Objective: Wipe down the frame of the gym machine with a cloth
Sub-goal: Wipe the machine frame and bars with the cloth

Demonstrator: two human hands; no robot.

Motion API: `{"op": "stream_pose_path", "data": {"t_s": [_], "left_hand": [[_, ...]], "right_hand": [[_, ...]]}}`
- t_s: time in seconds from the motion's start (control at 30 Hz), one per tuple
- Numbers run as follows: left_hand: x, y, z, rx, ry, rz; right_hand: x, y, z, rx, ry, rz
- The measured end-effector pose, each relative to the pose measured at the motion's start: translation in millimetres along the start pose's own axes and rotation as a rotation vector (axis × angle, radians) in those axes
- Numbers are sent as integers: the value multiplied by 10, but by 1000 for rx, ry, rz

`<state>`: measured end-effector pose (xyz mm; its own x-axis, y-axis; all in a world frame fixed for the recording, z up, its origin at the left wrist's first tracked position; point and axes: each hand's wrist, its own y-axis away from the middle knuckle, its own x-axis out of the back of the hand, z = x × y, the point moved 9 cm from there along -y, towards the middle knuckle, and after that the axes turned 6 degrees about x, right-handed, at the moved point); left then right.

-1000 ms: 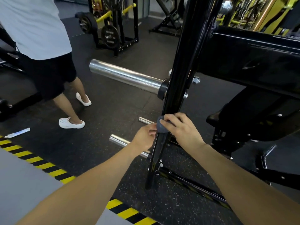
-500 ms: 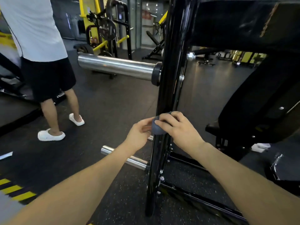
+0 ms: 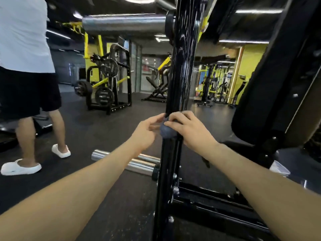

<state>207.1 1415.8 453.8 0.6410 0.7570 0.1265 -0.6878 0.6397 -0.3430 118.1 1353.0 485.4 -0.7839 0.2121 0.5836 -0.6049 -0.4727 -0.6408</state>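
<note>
Change: cloth (image 3: pixel 166 130) and both hands higher on the upright post (image 3: pixel 180 70) than a second ago.
Right hand (image 3: pixel 188 129): grip curled round the cloth, pressing it to the post.
Left hand (image 3: pixel 147 129): fingers bent beside the cloth (whether touching it, cannot tell).
Cloth: dark blue wad, on the post's left face, mid-height.
Chrome pegs (image 3: pixel 125 160): lower left of the post.
Bystander (image 3: pixel 26 49): on the floor, far left edge.
</note>
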Motion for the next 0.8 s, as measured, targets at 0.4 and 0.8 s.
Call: {"op": "stream_pose_path", "data": {"t_s": [0.4,0.8], "left_hand": [[-37,115,-400,44,-82,8],[-124,274,-679,73,-88,1]], "right_hand": [[73,11,158,-223,-55,234],[359,-238,210,-227,-18,224]]}}
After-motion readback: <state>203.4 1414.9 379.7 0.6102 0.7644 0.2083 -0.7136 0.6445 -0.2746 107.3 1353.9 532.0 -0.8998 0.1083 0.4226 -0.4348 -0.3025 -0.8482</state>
